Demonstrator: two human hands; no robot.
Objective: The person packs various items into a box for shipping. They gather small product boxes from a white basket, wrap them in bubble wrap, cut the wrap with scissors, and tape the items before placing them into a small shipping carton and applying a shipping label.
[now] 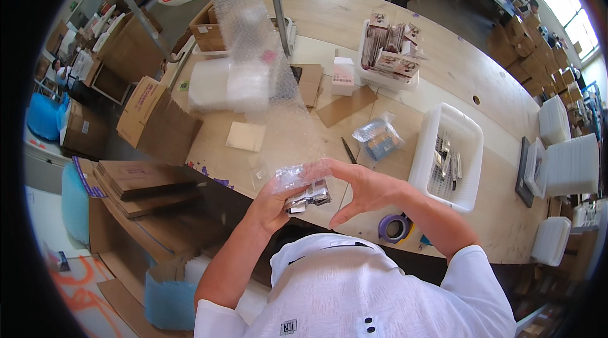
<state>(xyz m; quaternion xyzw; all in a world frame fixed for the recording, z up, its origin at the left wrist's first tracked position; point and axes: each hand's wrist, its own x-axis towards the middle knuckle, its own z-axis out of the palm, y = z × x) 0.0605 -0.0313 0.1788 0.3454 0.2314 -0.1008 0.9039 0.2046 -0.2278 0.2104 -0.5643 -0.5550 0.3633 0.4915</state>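
Note:
My left hand [267,208] grips a bundle of small silvery packets [317,194] near the table's front edge. Bubble wrap [297,177] lies over the top of the bundle and under my left fingers. From there the clear strip [289,133] runs up and away to a roll [223,84] on the table. To the right of the bundle is my right hand [373,188], thumb and fingers spread wide. Its fingertips reach the edge of the wrap; whether they press on it I cannot tell.
A dark-bladed tool [349,150] lies beside a bubble-wrapped parcel [377,138]. On the right, a white basket [446,157] holds several slim packets. Purple tape [394,228] rests at the front edge. Behind stand a pink-and-white box [343,76] and a basket of cartons [389,79].

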